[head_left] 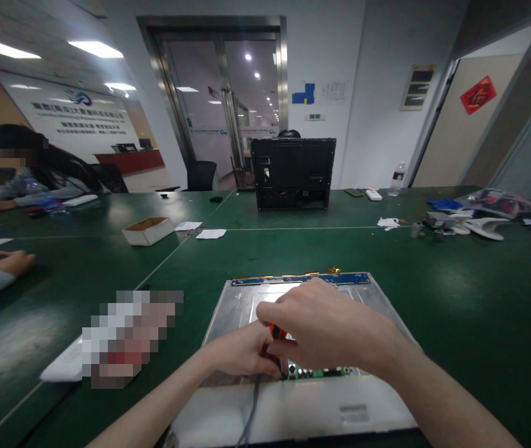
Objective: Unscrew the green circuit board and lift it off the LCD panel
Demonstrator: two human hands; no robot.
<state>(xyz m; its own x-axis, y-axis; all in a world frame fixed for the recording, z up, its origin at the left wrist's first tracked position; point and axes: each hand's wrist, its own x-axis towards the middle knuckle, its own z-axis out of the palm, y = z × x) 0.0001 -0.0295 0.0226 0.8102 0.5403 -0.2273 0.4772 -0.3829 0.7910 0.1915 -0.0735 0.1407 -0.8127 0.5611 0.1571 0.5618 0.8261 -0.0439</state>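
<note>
An opened flat display panel (228, 314) lies in front of me, its silvery metal back facing up. A blue circuit strip (358, 278) runs along its far edge, and a green circuit board (321, 373) sits near the white lower part. My right hand (330, 323) is closed around the red-orange and black handle of a screwdriver (276, 331), held upright over the board's left end. Beside the tool's lower end, my left hand (241, 351) has its fingers pinched low at the board; what they grip is hidden. A grey cable (253, 404) trails from there toward me.
A black monitor housing (293, 174) stands across the green table (461, 298). To the left are an open box (148, 231), paper (211, 234) and a blurred packet (129, 336). Metal parts (447, 221) and a bottle (397, 179) are at right. Other people sit at left.
</note>
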